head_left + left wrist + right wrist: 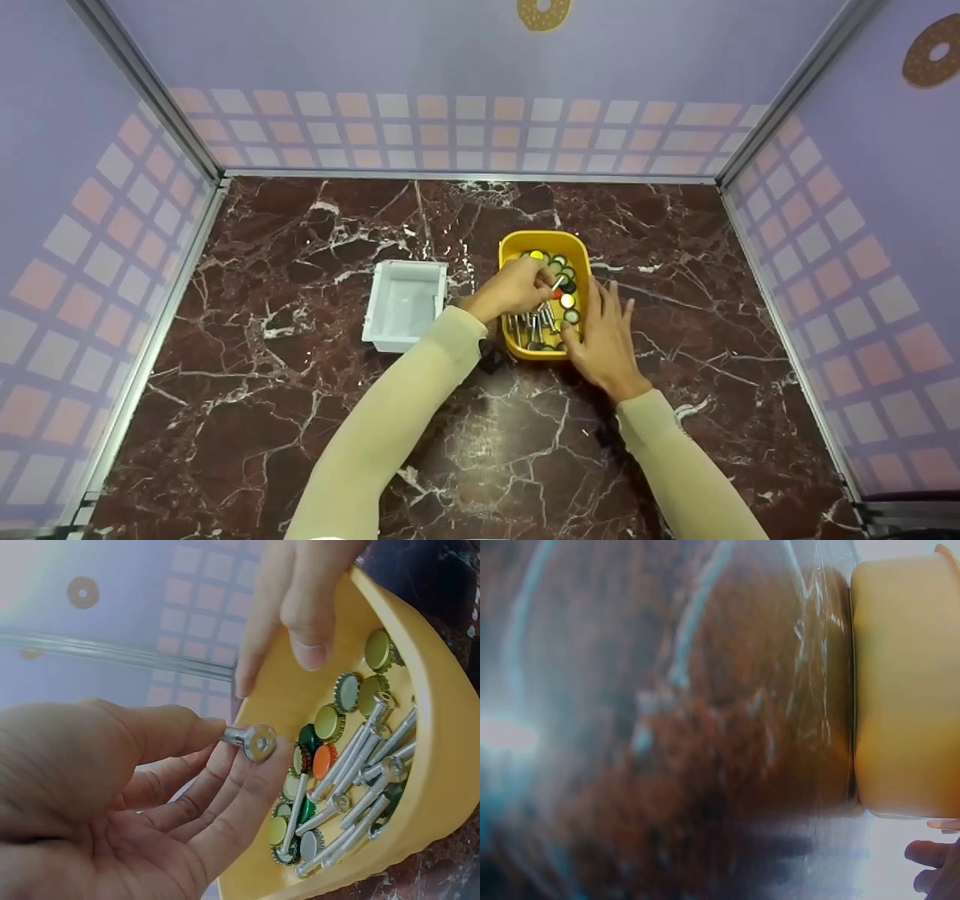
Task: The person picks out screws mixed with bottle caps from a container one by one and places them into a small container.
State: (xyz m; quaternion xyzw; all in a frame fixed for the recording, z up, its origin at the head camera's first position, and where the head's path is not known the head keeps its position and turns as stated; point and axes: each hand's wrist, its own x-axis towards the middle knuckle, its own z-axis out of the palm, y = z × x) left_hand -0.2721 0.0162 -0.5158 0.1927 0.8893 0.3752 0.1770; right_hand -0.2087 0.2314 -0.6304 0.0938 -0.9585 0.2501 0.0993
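A yellow bin holds several silver bolts and several bottle caps in gold, green, orange and other colours. Over the bin, my left hand pinches one bolt between thumb and fingers; its socket head faces the left wrist camera. My right hand rests along the bin's right side, fingers extended outside the wall and thumb over the rim. In the right wrist view only some fingertips show below the bin wall.
Left of the yellow bin stands a white translucent box. Both sit on a dark red marbled tabletop. Purple panels with a checked band close off the back and both sides.
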